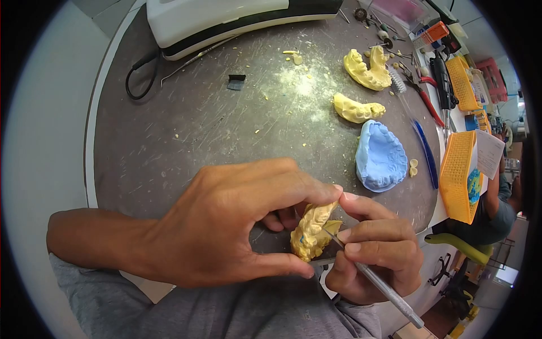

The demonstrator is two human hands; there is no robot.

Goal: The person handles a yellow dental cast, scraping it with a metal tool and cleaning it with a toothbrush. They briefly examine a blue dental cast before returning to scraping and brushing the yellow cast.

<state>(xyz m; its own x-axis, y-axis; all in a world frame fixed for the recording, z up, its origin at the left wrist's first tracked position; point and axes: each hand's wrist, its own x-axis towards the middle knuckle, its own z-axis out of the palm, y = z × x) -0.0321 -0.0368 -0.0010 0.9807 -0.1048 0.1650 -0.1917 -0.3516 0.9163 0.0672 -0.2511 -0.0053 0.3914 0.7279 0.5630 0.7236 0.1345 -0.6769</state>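
the worktop (169,141) was a dark, round-edged slab, scored all over with fine scratches and dusted with pale powder and yellow crumbs near its far middle. low in the view, close to the person's body, the left hand (226,226) was closed around a yellow dental cast (310,229), thumb beneath and fingers curled over its top. the right hand (375,251) was pinched narrowly on a thin metal tool (372,279), whose tip touched the cast's right side. further back lay two more yellow casts, one larger (367,69) and one smaller (357,109), and just nearer than these a blue impression (381,157) rested hollow side up. a white machine with a dark band (226,20) sat at the far edge, a black cable (138,76) looping beside it. to the right stood an orange mesh basket (458,175), with red-handled pliers (426,96) and small burs scattered beyond. past the worktop's right rim, another person's arm (502,195) and a green chair (457,246) showed.
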